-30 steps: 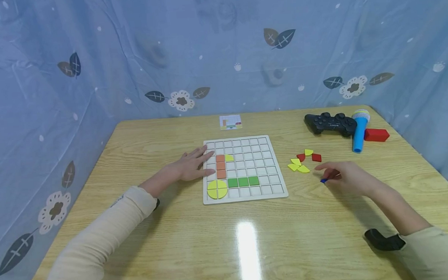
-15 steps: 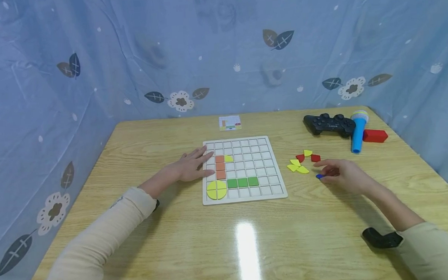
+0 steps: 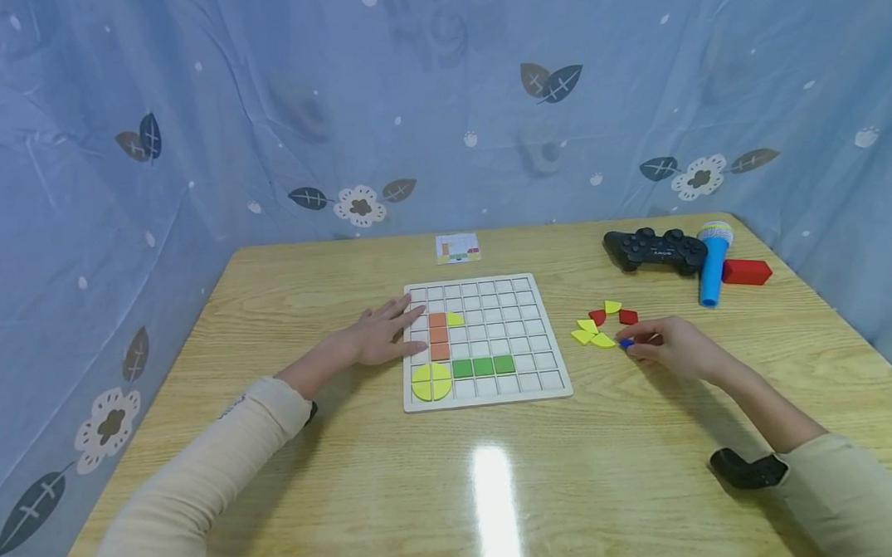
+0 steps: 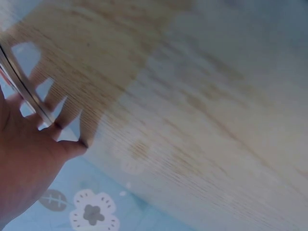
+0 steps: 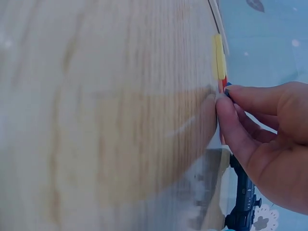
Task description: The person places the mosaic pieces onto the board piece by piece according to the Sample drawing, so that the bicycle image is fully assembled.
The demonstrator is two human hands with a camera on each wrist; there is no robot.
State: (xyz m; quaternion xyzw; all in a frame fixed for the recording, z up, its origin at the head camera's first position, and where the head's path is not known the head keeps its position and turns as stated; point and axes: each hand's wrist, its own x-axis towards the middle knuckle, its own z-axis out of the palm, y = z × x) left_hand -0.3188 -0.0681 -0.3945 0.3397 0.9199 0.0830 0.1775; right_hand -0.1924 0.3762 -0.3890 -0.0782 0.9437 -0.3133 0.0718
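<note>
A white grid board (image 3: pixel 489 404) lies mid-table, bearing orange squares (image 3: pixel 438 334), green squares (image 3: pixel 483 367), a yellow circle of quarter pieces (image 3: pixel 431 382) and one more yellow piece (image 3: pixel 455 319). Spread over the board's left edge, my left hand (image 3: pixel 381 333) rests with straight fingers; the left wrist view shows that hand (image 4: pixel 29 154) at the board's side. Between thumb and fingertips, my right hand (image 3: pixel 677 347) pinches a small blue piece (image 3: pixel 627 344), low over the table right of the board. Loose yellow pieces (image 3: pixel 586 330) and red pieces (image 3: pixel 628 316) lie just beyond it.
A small picture card (image 3: pixel 458 248) lies behind the board. At the back right are a black game controller (image 3: pixel 657 250), a blue toy microphone (image 3: pixel 712 267) and a red block (image 3: pixel 747 272). A patterned blue curtain (image 3: pixel 439 129) hangs behind the table.
My right hand has moved a little left and away from me, carrying the blue piece closer to the loose yellow and red pieces. The left hand stays on the board's edge.
</note>
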